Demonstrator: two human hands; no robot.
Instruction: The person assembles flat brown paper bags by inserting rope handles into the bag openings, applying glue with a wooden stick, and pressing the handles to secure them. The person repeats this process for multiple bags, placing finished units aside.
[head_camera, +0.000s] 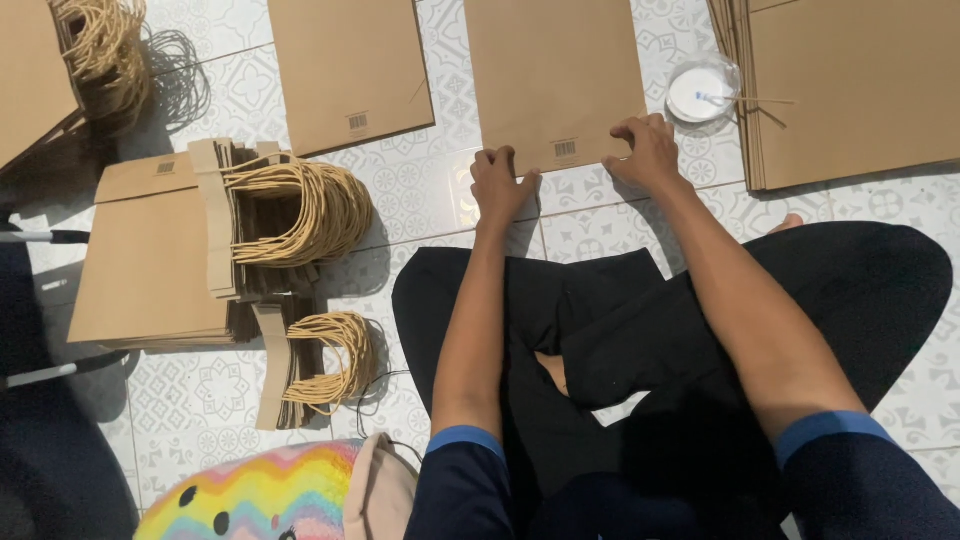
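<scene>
A flat brown paper bag (552, 70) lies on the patterned tile floor right ahead of my crossed legs. My left hand (497, 185) rests on the bag's near left corner, fingers curled on its edge. My right hand (650, 150) presses on the near right part of the same edge. Neither hand lifts the bag. A second flat brown bag (345, 65) lies to its left, untouched.
Left: a pile of flat bags (150, 260) with bundles of twisted paper handles (305, 210), more handles (325, 365) nearer. Far right: another tall stack of brown bags (850, 90). A small clear round dish with a stick (700, 93). Rainbow cushion (260, 495) at the bottom.
</scene>
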